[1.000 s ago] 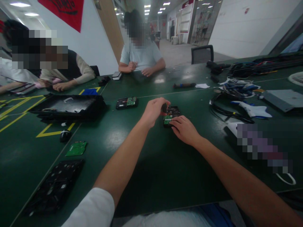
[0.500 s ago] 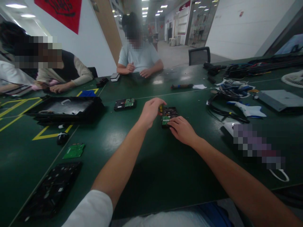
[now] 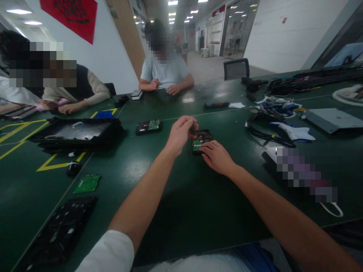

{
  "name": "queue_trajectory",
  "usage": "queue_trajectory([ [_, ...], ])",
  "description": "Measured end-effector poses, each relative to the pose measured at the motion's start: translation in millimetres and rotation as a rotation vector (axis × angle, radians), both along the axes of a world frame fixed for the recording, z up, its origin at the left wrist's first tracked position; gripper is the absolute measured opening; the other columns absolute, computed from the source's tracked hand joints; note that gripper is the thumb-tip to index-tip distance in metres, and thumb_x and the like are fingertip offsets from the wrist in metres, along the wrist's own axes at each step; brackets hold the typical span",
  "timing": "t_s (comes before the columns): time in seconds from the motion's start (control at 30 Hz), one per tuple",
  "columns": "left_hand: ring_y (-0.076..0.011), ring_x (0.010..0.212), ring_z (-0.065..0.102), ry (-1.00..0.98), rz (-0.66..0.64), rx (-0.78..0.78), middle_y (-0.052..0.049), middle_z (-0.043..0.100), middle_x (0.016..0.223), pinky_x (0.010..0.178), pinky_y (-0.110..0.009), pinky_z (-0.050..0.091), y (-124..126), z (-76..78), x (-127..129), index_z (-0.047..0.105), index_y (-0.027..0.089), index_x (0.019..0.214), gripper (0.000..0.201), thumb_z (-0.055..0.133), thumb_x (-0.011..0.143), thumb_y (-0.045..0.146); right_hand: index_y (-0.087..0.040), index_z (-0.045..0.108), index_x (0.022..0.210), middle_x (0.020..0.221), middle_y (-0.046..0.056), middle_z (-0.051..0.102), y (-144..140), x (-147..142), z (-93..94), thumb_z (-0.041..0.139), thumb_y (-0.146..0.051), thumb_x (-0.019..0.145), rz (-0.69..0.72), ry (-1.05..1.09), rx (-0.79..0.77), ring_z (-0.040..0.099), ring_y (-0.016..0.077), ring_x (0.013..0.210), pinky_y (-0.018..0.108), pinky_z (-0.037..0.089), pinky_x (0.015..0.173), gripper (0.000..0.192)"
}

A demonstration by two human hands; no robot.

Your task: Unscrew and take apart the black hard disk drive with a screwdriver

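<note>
A hard drive (image 3: 205, 136) lies on the table in front of me, its green circuit board towards my side. My right hand (image 3: 217, 156) grips its near end, fingertips pressed on the board and edge. Over the drive's far left corner, my left hand (image 3: 181, 134) is closed with its fingers bent downward. Those fingers now hide most of what they hold; half a second ago a short yellow-and-black tool handle showed beneath them. Another hard drive (image 3: 149, 127) with a green board lies beyond my left forearm.
At left are a loose green circuit board (image 3: 87, 184), a black perforated panel (image 3: 61, 230), a computer mouse (image 3: 73, 168) and a black tray (image 3: 75, 132). Cables (image 3: 266, 132), a white-and-blue glove (image 3: 295, 132) and a grey metal box (image 3: 333, 120) lie right. Co-workers sit across the table.
The left hand has turned slightly at the wrist, and the yellow handle under it no longer shows. The right hand stays on the hard drive. The whole view has shifted a little.
</note>
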State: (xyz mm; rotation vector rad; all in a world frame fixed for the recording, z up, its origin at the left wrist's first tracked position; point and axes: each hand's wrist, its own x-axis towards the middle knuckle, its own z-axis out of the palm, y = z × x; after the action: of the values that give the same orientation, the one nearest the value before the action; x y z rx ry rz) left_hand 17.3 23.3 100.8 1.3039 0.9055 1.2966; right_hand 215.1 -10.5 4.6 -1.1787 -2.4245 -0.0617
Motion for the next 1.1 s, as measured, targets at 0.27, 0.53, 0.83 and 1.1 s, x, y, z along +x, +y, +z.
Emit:
queue_trajectory([
  [0.27, -0.0151, 0.081, 0.060, 0.211, 0.073, 0.165, -0.002, 0.062, 0.090, 0.060, -0.020, 0.055, 7, -15.3, 4, 0.072, 0.023, 0.101, 0.024, 0.066, 0.100, 0.046, -0.020, 0.074, 0.128, 0.131, 0.015, 0.070, 1, 1, -2.2, 0.057, -0.023, 0.105, 0.009, 0.013, 0.001, 0.060, 0.0322, 0.117, 0.054, 0.052, 0.101, 0.029],
  [0.53, -0.0200, 0.097, 0.064, 0.390, 0.173, 0.345, -0.006, 0.068, 0.106, 0.067, -0.023, 0.054, 5, -11.8, -3, 0.075, 0.027, 0.120, 0.024, 0.069, 0.098, 0.034, -0.018, 0.075, 0.128, 0.131, 0.017, 0.071, 1, 0, 0.1, 0.058, -0.021, 0.104, 0.004, 0.002, -0.009, 0.060, 0.0327, 0.117, 0.054, 0.051, 0.103, 0.029],
  [0.83, -0.0221, 0.110, 0.068, 0.497, 0.245, 0.453, -0.007, 0.074, 0.116, 0.095, -0.031, 0.053, 3, -6.6, -6, 0.074, 0.028, 0.110, 0.015, 0.064, 0.101, 0.022, -0.021, 0.075, 0.128, 0.131, 0.015, 0.071, 2, 0, -1.9, 0.057, -0.023, 0.105, 0.006, 0.003, 0.002, 0.060, 0.0333, 0.120, 0.054, 0.051, 0.102, 0.029],
  [1.1, -0.0262, 0.121, 0.070, 0.644, 0.247, 0.524, -0.009, 0.076, 0.131, 0.106, -0.037, 0.050, 7, -12.7, -11, 0.075, 0.028, 0.124, 0.024, 0.060, 0.105, 0.027, -0.019, 0.074, 0.127, 0.131, 0.015, 0.071, 1, -1, -0.8, 0.057, -0.023, 0.105, 0.007, 0.000, 0.005, 0.061, 0.0334, 0.119, 0.054, 0.051, 0.103, 0.028],
])
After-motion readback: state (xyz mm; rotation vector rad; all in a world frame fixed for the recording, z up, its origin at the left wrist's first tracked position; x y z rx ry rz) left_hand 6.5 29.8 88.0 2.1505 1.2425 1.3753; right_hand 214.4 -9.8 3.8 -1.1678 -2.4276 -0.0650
